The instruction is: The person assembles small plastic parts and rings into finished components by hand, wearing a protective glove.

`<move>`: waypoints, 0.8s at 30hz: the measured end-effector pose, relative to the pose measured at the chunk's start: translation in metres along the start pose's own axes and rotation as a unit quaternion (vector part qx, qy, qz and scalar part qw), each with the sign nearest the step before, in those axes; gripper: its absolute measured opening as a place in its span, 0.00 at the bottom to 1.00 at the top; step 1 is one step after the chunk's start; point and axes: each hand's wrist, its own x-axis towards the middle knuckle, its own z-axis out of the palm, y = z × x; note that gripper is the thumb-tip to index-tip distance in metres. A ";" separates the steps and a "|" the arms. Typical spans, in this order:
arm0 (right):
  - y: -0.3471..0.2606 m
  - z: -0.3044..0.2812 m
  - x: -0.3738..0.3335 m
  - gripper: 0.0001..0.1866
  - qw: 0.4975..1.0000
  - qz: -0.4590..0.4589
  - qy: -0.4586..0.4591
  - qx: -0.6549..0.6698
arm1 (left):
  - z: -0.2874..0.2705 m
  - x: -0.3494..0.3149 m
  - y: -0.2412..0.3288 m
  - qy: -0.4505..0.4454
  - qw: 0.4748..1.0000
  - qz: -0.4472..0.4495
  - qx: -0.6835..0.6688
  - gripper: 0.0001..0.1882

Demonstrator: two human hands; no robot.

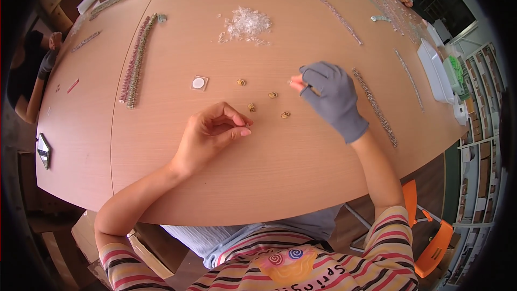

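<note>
My left hand (210,134) is bare and hovers over the near middle of the table, thumb and fingertips pinched together. Whatever lies between them is too small to name. A grey fingerless glove covers my right hand (329,97), raised to the right with thumb and forefinger also closed. A tiny pale speck shows at those fingertips, and I cannot make it out. Between the hands lie several small gold ring-like pieces, among them one gold piece (285,115) nearest me. Left of them sits a clear square case (198,83) with a white disc.
Farther back is a heap of clear small pieces (247,24). Long strung rods (137,62) lie on the left, and a silvery rod (375,106) on the right. A white bin (435,70) stands at the right edge, a phone (44,151) far left. Two other people sit at the table.
</note>
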 end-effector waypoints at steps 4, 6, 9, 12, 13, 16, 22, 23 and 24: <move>0.033 0.014 -0.005 0.04 0.992 -0.041 -0.074 -0.093 | 0.000 -0.005 0.007 0.022 0.981 0.007 0.192 0.06; 0.030 0.013 -0.008 0.04 0.993 -0.037 -0.071 -0.087 | -0.001 -0.006 0.004 0.030 0.976 0.034 0.211 0.06; 0.022 0.008 -0.006 0.04 0.995 0.007 -0.084 -0.055 | -0.002 -0.002 0.001 0.028 0.989 0.018 0.142 0.05; 0.019 0.008 -0.004 0.05 0.995 0.050 -0.085 -0.007 | -0.002 -0.001 0.001 0.032 0.987 0.029 0.154 0.05; 0.018 0.009 -0.003 0.05 0.996 0.054 -0.073 0.013 | -0.003 -0.002 0.001 0.031 0.980 0.047 0.191 0.05; 0.014 0.007 -0.003 0.06 0.992 0.058 -0.095 0.060 | -0.004 -0.004 0.003 0.030 0.976 0.037 0.214 0.06; 0.018 0.010 0.006 0.08 0.963 0.190 -0.166 0.093 | -0.004 -0.004 0.008 0.019 0.949 0.016 0.316 0.05; 0.022 0.012 0.005 0.08 0.963 0.191 -0.166 0.092 | -0.003 -0.004 0.009 0.018 0.943 0.024 0.332 0.05; 0.028 0.015 0.003 0.09 0.967 0.187 -0.149 0.093 | -0.002 -0.003 0.010 0.016 0.943 0.024 0.332 0.05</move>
